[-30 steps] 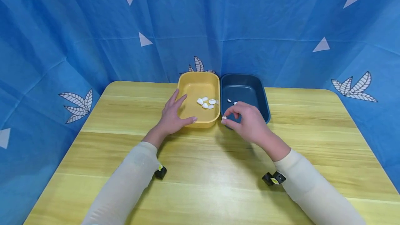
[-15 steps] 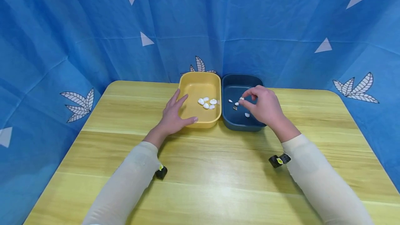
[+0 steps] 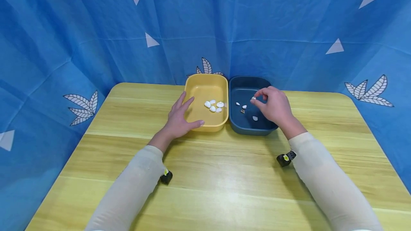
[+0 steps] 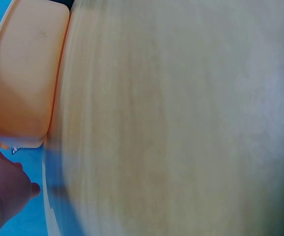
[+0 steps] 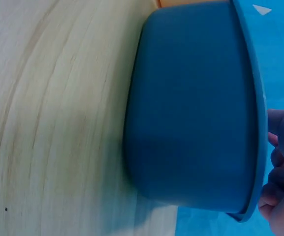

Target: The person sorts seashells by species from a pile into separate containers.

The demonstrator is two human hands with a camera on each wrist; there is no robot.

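My right hand (image 3: 275, 107) pinches a small white seashell (image 3: 253, 98) between thumb and fingertips, over the dark blue bin (image 3: 251, 131). Below and left of it, several small shells (image 3: 255, 118) lie spread on that bin's floor, one of them brownish (image 3: 242, 111). In the right wrist view the blue bin's outer wall (image 5: 196, 113) hides the fingertips and the shell. My left hand (image 3: 178, 119) rests with spread fingers on the yellow bin (image 3: 204, 128), thumb at its front rim and fingers along its left side. White shells (image 3: 213, 108) sit together toward the right of the yellow bin.
Both bins stand side by side at the back edge of a wooden table (image 3: 205, 174). Right behind them hangs a blue patterned curtain (image 3: 192, 24). A small black device (image 3: 166, 177) is strapped on the left wrist, another (image 3: 284, 159) on the right.
My right hand has carried the pinched shell from the blue bin's front left corner toward its back right. The left hand stays on the yellow bin.
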